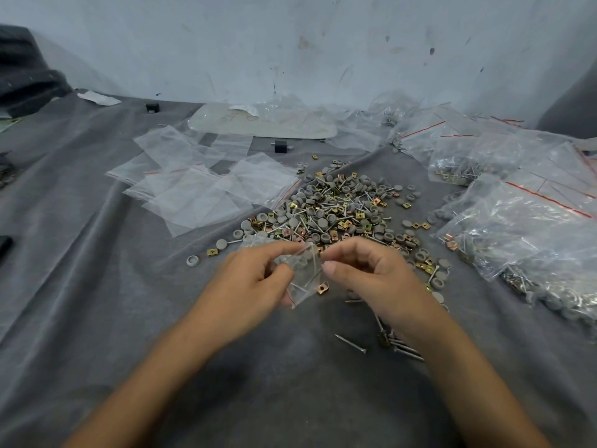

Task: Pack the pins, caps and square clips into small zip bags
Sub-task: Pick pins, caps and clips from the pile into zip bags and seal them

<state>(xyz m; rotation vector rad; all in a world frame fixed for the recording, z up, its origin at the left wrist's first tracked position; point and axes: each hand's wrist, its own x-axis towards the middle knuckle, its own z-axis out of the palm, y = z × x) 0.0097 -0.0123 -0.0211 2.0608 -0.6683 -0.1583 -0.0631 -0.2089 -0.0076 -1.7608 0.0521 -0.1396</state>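
While our left hand [252,282] and right hand [368,276] pinch the zip bag [307,273], its length runs away from us.

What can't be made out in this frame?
Head view only.
- Small zip bag: the piece count inside is unclear; left hand and right hand cover its edges, and the plastic blurs the contents.
- Its zip, sealed or not: too small and blurred.
- Filled bags: cut off by right edge.
- Dark object: cut off by left edge.
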